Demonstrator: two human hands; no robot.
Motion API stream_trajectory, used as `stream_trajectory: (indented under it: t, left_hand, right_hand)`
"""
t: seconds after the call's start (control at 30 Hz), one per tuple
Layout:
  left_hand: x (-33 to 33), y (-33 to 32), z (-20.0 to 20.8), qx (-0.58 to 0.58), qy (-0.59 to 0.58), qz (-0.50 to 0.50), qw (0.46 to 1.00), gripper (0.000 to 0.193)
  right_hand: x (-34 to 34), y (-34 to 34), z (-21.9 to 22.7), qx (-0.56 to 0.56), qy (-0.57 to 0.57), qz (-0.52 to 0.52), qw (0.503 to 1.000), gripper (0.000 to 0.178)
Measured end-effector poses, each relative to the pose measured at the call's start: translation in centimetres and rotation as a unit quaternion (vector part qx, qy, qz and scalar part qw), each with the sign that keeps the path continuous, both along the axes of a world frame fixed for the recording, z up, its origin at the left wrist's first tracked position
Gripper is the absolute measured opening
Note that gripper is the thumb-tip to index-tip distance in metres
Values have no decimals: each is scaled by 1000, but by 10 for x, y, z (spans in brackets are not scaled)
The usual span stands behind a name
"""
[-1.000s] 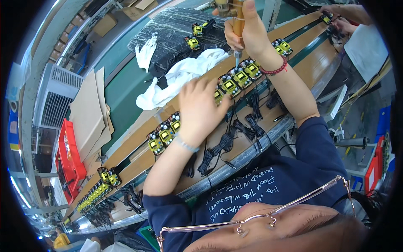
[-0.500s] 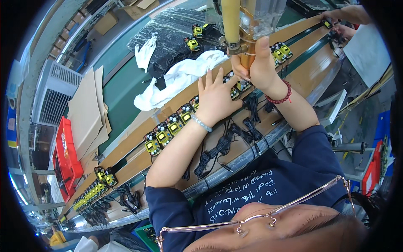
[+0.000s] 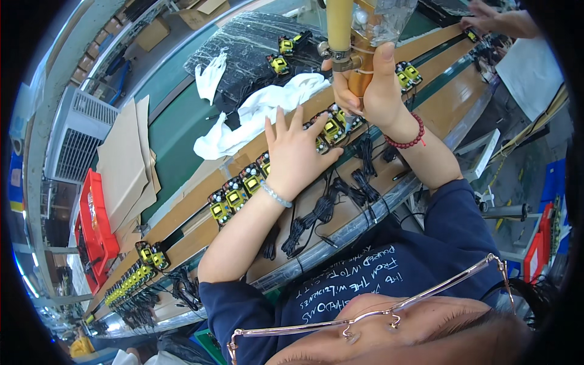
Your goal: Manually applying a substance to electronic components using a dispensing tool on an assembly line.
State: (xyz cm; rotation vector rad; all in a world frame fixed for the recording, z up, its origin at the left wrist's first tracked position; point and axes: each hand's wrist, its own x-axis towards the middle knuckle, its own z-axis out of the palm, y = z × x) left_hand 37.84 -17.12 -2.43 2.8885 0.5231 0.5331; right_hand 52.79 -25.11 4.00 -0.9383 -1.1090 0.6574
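My left hand (image 3: 296, 152), with a pale bead bracelet, rests with fingers spread over a row of small yellow-and-black circuit boards (image 3: 235, 199). Its fingertips and thumb are at the boards nearest the middle of the row; whether they press on them is hard to see. My right hand (image 3: 380, 91), wearing a red bead bracelet, is wrapped round an amber tube-shaped tool (image 3: 360, 82). A thick pale-yellow tube (image 3: 339, 27) with a metal clamp stands against that tool. The tool's lower tip is just above the boards, partly hidden by my fingers.
Bundled black cables (image 3: 313, 219) hang from the boards on the near side. White gloves or cloths (image 3: 261, 109) lie on a black wrapped stack (image 3: 243, 48). A red bin (image 3: 100, 225) and cardboard sheets (image 3: 128, 164) are at the left. A co-worker's hand (image 3: 483, 21) is at far right.
My left hand has slid left along the row, uncovering boards near the tool. The tool and my right hand have shifted slightly. The co-worker's hands have moved too.
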Motion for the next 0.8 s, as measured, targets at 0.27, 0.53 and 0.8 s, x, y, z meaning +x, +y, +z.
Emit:
stream_trajectory:
  t: [0.27, 0.53, 0.8]
  left_hand:
    - [-5, 8, -6, -44, 45, -9, 998, 65]
    - [-4, 10, -6, -76, 64, -19, 995, 66]
    - [-28, 8, 9, -67, 20, -29, 997, 69]
  right_hand:
    - [-26, 7, -14, 43, 2, 38, 998, 63]
    - [-28, 10, -13, 34, 14, 17, 999, 61]
    - [-26, 12, -7, 16, -7, 20, 1000, 61]
